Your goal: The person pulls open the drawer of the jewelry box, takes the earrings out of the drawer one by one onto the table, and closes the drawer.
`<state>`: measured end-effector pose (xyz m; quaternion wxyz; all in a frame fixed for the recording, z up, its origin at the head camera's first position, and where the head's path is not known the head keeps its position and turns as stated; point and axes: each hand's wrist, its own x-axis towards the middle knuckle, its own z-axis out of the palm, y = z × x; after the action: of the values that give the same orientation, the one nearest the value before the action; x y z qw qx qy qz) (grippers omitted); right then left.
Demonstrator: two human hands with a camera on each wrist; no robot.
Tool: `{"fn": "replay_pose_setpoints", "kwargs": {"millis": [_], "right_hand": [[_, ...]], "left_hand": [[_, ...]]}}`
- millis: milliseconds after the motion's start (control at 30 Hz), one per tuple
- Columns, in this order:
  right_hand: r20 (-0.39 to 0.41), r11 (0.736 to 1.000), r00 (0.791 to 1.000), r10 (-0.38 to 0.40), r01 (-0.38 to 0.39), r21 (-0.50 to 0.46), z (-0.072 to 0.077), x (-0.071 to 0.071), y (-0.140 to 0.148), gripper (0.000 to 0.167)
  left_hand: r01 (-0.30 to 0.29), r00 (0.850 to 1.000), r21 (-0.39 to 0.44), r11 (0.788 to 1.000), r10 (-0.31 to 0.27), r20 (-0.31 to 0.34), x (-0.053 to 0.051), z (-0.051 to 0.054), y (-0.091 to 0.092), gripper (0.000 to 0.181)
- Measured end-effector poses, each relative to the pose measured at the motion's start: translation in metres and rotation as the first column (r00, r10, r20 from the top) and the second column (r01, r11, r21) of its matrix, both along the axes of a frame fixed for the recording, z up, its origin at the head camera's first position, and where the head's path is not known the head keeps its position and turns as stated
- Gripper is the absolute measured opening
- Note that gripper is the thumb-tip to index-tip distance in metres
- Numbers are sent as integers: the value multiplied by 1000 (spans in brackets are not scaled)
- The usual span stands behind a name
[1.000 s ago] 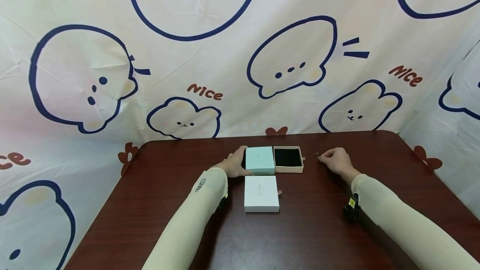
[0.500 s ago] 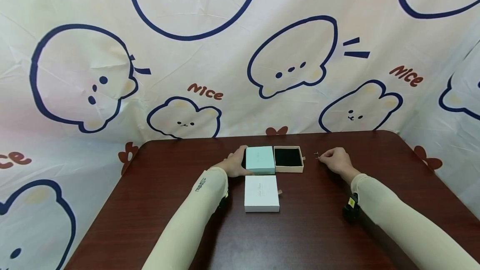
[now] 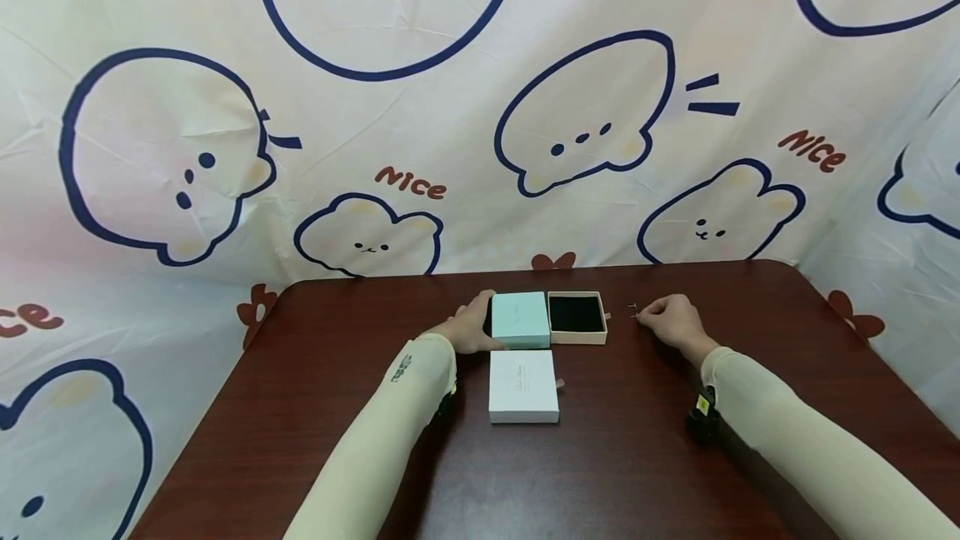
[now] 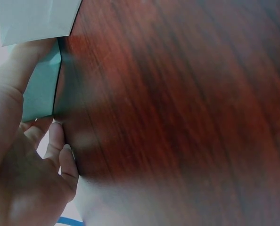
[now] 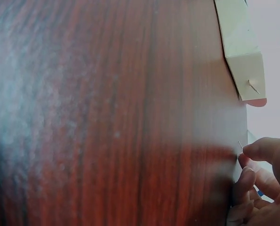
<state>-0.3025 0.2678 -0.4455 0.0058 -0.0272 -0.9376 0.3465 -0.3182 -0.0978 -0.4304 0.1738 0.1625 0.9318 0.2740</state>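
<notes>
My left hand (image 3: pixel 468 328) grips the mint-green box (image 3: pixel 520 320) from its left side, thumb along the near edge and fingers round the far side. The left wrist view shows the same hand (image 4: pixel 29 155) against the green box (image 4: pixel 42 89). To the right of the boxes, my right hand (image 3: pixel 672 322) pinches a tiny thin metallic piece (image 3: pixel 633 308) just above or on the table; its exact shape is too small to tell. In the right wrist view, a thin tip (image 5: pixel 240 145) pokes out beside the thumb of the right hand (image 5: pixel 262 181).
An open cream box (image 3: pixel 577 338) with a black lining touches the green box's right side, its small tab facing right. A white box (image 3: pixel 523 387) with a tab lies just in front of the green one. The brown table (image 3: pixel 360 323) ends at a patterned cloth (image 3: pixel 465 132).
</notes>
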Motion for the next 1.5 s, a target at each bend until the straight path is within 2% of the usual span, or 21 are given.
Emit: {"fn": "replay_pose_setpoints", "kwargs": {"millis": [333, 600, 1100, 1500], "right_hand": [[14, 1000, 1000, -10, 10, -3, -2, 0, 0, 23], [18, 1000, 1000, -3, 3, -12, 0, 1, 1, 24], [38, 997, 999, 6, -3, -80, 6, 3, 5, 24], [-24, 993, 999, -34, 31, -110, 21, 3, -1, 29]], "left_hand": [[-1, 1000, 12, 1000, 1, -4, 2, 1, 0, 103], [-3, 1000, 8, 1000, 3, -8, -1, -1, -1, 104], [1, 1000, 19, 1000, -1, -13, 1, -1, -1, 103], [4, 1000, 14, 1000, -4, -13, -2, -1, -2, 104]]}}
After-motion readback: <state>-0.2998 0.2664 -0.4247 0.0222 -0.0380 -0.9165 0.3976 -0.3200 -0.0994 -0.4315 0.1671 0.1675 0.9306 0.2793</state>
